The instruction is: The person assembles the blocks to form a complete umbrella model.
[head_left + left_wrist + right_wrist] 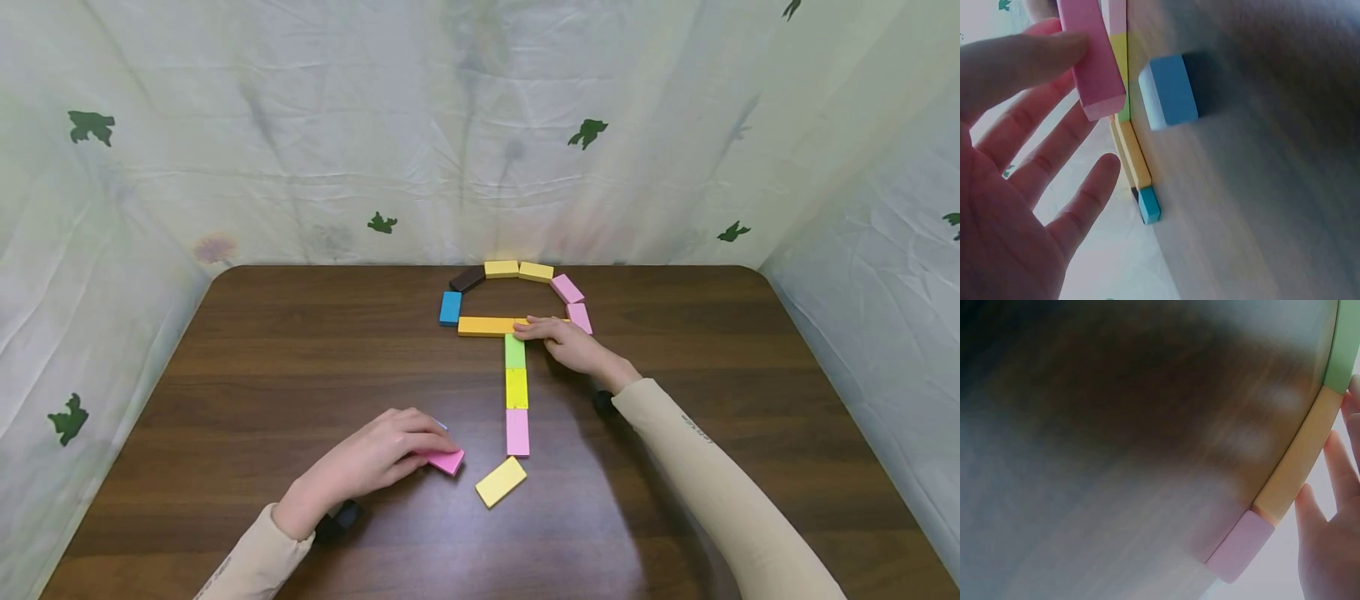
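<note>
My left hand (390,446) pinches a hot pink block (1092,69) between thumb and fingers, near the front left of the column. A loose blue block (1175,90) stands beside it, mostly hidden behind that hand in the head view. My right hand (573,343) rests with fairly straight fingers on the row of orange blocks (486,326), partly covering its right part. Below this row runs a column of a green block (515,352), a bright yellow block (517,389) and a light pink block (517,432). A pale yellow block (501,482) lies slanted at the column's near end.
Above the orange row, an arc of blocks runs from a blue block (450,308) and a dark block (468,278) through pale yellow blocks (502,269) to light pink blocks (567,288) near the back edge. The brown table (300,350) meets a patterned curtain (337,150).
</note>
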`<state>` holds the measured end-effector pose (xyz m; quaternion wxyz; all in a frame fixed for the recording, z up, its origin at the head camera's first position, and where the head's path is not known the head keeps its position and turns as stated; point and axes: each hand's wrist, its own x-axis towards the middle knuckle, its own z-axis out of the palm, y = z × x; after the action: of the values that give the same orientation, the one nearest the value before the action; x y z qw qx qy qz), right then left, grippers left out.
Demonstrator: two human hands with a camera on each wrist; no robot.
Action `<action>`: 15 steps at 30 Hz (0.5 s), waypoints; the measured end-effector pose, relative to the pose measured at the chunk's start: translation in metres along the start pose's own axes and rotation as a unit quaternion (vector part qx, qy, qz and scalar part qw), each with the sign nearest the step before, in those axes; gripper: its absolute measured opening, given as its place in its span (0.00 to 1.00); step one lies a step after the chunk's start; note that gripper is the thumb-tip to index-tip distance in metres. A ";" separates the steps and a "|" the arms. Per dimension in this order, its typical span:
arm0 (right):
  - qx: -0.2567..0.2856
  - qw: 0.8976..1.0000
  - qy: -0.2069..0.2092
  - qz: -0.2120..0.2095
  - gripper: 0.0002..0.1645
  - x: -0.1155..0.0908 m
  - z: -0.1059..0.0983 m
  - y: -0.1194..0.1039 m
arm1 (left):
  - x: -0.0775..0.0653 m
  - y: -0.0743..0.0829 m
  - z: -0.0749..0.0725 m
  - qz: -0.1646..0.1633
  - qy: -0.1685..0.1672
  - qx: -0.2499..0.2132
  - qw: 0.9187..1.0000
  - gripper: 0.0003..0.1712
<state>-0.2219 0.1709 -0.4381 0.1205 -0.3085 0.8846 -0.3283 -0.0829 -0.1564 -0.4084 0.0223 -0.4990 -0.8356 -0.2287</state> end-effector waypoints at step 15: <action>-0.008 1.000 0.000 -0.006 0.32 0.000 0.000 0.002 | -0.002 0.012 0.012 0.008 -0.055 -0.030 0.998 0.15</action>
<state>-0.2227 0.1722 -0.4393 0.1162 -0.3152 0.8850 -0.3224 -0.0697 -0.1486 -0.4159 -0.0366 -0.5176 -0.8245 -0.2258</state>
